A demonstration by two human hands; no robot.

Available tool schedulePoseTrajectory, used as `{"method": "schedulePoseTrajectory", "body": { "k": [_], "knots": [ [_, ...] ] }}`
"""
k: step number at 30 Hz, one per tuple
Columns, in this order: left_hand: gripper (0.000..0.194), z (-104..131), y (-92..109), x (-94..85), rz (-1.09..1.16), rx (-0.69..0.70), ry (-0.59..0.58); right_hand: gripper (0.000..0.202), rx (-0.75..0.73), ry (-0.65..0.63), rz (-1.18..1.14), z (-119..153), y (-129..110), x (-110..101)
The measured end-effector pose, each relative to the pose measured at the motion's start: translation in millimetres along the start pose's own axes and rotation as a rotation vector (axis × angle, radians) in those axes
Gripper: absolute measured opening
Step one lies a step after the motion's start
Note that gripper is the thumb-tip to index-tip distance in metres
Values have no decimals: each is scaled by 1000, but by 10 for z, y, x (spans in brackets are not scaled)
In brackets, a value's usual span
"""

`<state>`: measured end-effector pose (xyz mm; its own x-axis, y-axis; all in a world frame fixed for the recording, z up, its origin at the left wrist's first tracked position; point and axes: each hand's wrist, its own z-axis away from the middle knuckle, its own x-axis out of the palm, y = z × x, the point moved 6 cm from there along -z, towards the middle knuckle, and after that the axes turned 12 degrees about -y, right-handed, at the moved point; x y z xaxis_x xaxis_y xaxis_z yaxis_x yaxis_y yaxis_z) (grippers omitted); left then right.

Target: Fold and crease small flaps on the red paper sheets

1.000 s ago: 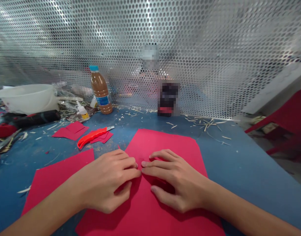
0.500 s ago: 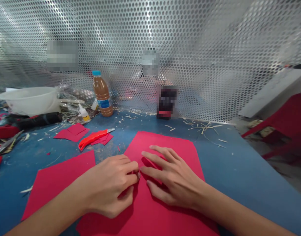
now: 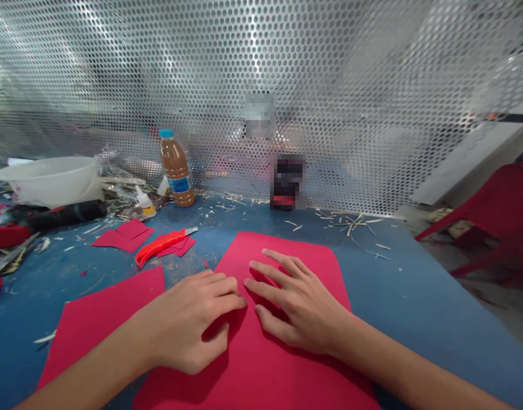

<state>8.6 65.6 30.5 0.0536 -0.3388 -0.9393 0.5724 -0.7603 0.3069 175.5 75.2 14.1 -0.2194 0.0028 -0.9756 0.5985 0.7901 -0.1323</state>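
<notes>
A large red sheet of paper or card (image 3: 261,364) with rounded far corners lies flat on the blue table in front of me. My left hand (image 3: 197,319) rests at its left side, index finger reaching onto the surface and the other fingers bent. A gap shows between its thumb and index finger, and I see nothing held there. Spread over the sheet's middle is my right hand (image 3: 295,302), fingers apart and fingertips on or just above the paper. Another red sheet (image 3: 103,307) lies on the left, partly under my left forearm.
A red-handled utility knife (image 3: 165,245) lies on small red paper pieces (image 3: 123,234). Behind stand a glue bottle (image 3: 144,203), a brown drink bottle (image 3: 176,171) and a white basin (image 3: 52,179). Scissors (image 3: 5,262) lie far left. A perforated metal panel (image 3: 210,68) closes the back.
My left index finger has stretched out farther right across the sheet, and its gap to the thumb has widened. My right hand has shifted slightly. The view has tilted a little.
</notes>
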Motion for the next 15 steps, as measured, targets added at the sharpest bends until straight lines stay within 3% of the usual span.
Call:
{"method": "schedulePoseTrajectory", "body": {
  "k": [8,15],
  "knots": [
    [10,-2,118,24,-86,-15,-33,38,8,0,10,-7,-4,6],
    [8,-26,151,18,-134,-20,-32,38,23,-8,-18,4,15,40]
  ]
}}
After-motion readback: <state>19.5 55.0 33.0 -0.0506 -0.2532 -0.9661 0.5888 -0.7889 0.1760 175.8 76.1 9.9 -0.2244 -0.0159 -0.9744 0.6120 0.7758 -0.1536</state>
